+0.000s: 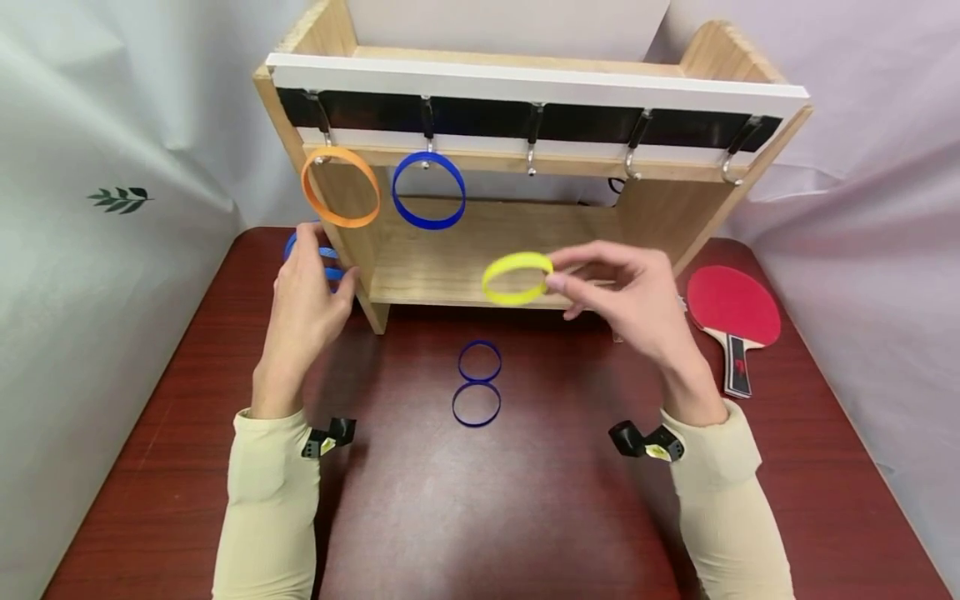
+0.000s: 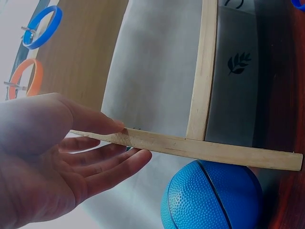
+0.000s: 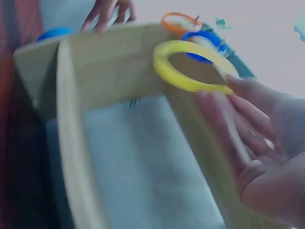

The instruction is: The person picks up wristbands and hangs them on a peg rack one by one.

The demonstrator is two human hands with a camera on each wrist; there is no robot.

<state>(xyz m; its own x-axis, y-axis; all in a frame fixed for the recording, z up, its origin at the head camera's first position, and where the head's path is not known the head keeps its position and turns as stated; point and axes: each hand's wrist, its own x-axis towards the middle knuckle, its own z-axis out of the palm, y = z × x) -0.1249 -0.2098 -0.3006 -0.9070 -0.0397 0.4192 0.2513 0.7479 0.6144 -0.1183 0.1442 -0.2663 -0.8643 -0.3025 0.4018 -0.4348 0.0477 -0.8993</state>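
Observation:
My right hand (image 1: 633, 292) pinches a yellow ring (image 1: 517, 257) between thumb and fingers, in front of the wooden shelf's (image 1: 487, 301) lower board. The same yellow ring (image 3: 176, 81) shows in the right wrist view, at the fingertips of the right hand (image 3: 257, 143). Thumb and fingers of my left hand (image 1: 300, 308) lie on either side of the shelf's left side panel; the left wrist view shows this left hand (image 2: 71, 152) gripping the panel's edge (image 2: 176, 145). An orange ring (image 1: 307, 185) and a blue ring (image 1: 429, 223) hang on the two leftmost hooks.
Three other hooks, the middle one (image 1: 531, 158) among them, line the shelf front. Two dark blue rings, one (image 1: 476, 425) nearer, lie on the red-brown table (image 1: 465, 517). A red paddle (image 1: 731, 304) lies at the right, and a blue ball (image 2: 209, 195) sits beside the left panel.

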